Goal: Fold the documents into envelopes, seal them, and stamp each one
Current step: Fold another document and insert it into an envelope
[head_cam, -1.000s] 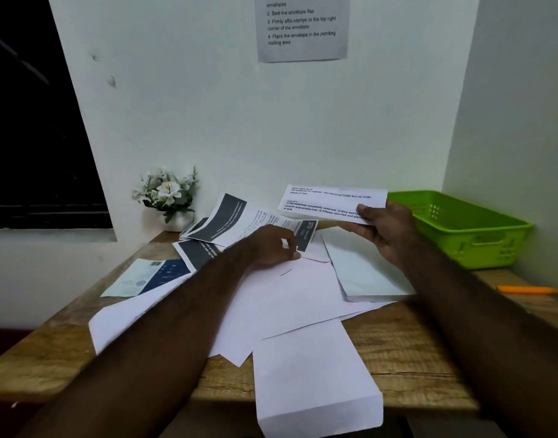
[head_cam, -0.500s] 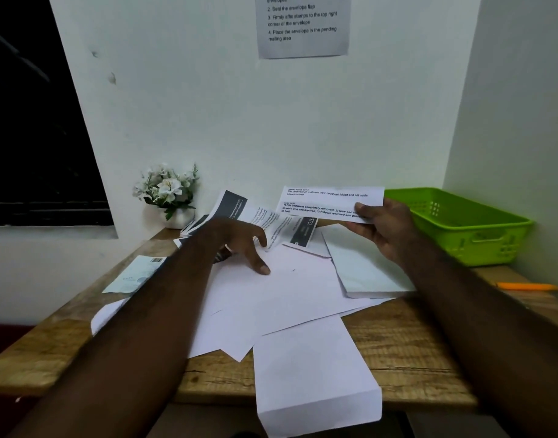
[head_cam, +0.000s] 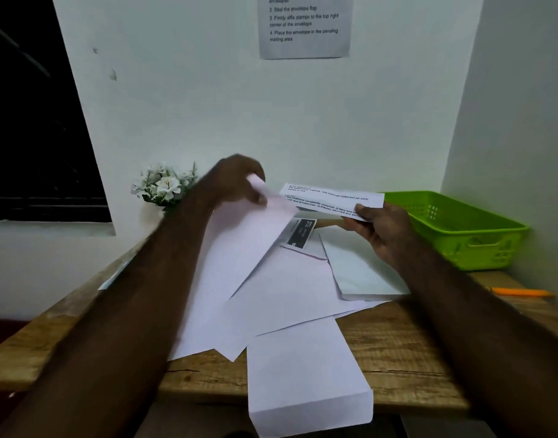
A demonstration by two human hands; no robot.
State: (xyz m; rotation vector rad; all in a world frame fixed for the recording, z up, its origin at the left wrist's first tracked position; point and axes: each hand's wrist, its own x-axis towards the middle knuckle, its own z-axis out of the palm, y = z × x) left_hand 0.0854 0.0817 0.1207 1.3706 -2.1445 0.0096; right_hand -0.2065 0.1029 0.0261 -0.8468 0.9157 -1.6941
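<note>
**Surroundings.** A wooden table [head_cam: 397, 358] is standing against a white wall. A green basket [head_cam: 460, 229] is sitting at its back right, and an orange pen [head_cam: 521, 292] is lying near the basket. A pot of white flowers [head_cam: 164, 184] is standing at the back left. A printed notice [head_cam: 304, 26] is hanging on the wall above.

**Obstructions.** The left forearm is crossing the left half of the table, and only a corner of a pale card [head_cam: 113, 276] is showing past it. The raised paper is hiding all but one end of a printed sheet [head_cam: 301, 232] with a dark block.

**Task items.**
- The right grip [head_cam: 378, 229] is clamping a folded document [head_cam: 331, 200] by its right end. It is holding it in the air above the back of the table. The document is a narrow white strip showing lines of black print.
- The left grip [head_cam: 236, 178], blurred, is pinching the upper end of a long white paper [head_cam: 233, 263]. The paper is slanting down to the pile, and we cannot tell whether it is an envelope.
- A white envelope [head_cam: 306, 374] is hanging over the near edge.
- A white stack [head_cam: 359, 273] is lying below the right wrist.

**Count.** We are counting one folded document, one raised paper, one overhanging envelope, one stack, one basket, one pen, one flower pot and one notice. The loose white sheets [head_cam: 287, 289] are overlapping, so we cannot tell their number.
</note>
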